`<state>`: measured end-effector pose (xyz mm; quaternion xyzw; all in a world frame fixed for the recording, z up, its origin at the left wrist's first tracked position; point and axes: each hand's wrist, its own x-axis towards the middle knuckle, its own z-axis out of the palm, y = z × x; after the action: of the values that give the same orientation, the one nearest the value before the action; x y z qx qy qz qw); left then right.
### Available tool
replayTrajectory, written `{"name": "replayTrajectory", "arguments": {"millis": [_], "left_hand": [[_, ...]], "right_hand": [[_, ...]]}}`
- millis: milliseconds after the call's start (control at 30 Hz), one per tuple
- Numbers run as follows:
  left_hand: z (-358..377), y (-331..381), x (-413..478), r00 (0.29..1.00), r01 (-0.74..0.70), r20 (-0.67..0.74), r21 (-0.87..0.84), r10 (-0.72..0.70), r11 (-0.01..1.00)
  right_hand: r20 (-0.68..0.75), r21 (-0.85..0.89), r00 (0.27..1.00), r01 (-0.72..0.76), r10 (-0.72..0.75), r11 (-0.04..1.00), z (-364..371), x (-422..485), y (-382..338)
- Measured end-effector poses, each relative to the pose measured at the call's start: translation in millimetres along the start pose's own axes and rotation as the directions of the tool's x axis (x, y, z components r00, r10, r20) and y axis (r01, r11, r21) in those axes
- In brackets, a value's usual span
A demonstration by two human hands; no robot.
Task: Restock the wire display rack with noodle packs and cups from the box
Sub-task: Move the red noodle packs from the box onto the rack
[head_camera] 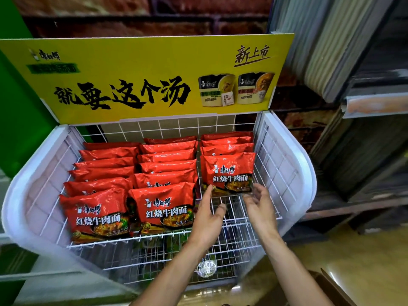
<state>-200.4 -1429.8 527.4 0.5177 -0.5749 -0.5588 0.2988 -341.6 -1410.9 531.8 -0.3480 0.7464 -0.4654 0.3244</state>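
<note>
In the right column of the wire rack (272, 155), four red noodle packs stand one behind another. The near pack (227, 171) is upright and faces forward. It is glossy red with white and black lettering and a bowl of noodles pictured along its lower edge. The left hand (207, 215) touches its lower left corner with straight fingers, thumb apart. The right hand (258, 206) meets its lower right corner, fingers loose, grasping nothing. The middle and left columns are fuller.
</note>
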Motion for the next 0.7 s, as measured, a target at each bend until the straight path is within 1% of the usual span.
{"name": "replayTrajectory", "arguments": {"millis": [100,333,700], "left_hand": [[-2,1,-15,0.998,-0.038,0.042,-0.015,0.038,0.999],[3,-3,-41,0.987,-0.075,0.137,-0.033,0.078,0.997],[41,-17,-68,0.945,-0.077,0.316,-0.022,0.08,0.997]], "right_hand": [[0.004,0.019,1.0,-0.015,0.015,1.0,-2,-20,4],[-0.009,0.076,1.0,-0.011,0.011,0.997,-16,-64,16],[-0.104,0.144,0.986,-0.116,0.132,0.983,-53,-109,59]]}}
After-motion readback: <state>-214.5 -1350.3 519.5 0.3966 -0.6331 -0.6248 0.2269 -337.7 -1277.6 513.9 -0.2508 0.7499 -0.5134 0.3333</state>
